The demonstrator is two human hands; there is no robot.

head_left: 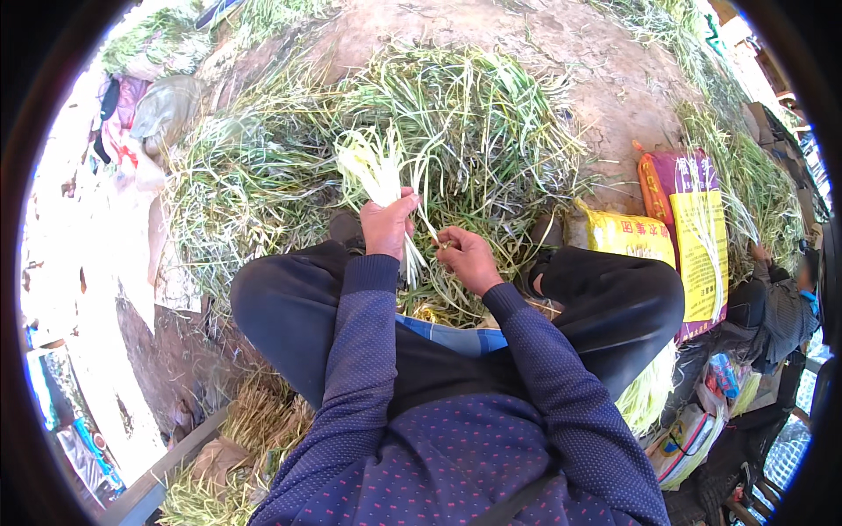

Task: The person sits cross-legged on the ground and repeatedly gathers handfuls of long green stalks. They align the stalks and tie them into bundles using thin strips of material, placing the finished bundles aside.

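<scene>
A bunch of pale yellow leafy stalks [376,164], which look like blanched chives, is held upright in my left hand [387,227]. Its leaves fan out above the fist and the white stem ends [413,260] stick out below. To the right and slightly lower, my right hand [468,258] pinches the lower end of a thin pale stalk [423,197] between thumb and fingertips. Under and beyond both hands spreads a broad heap of green and straw-coloured leaves [454,112]. My crossed fingers hide part of each stalk.
Right of my knee lie a yellow printed sack [625,233] and a purple-and-yellow sack [698,263] with pale stalks [705,223] across it. Another person [783,315] sits at far right beside more greens [743,164]. Dry stalks [263,414] lie behind my left side.
</scene>
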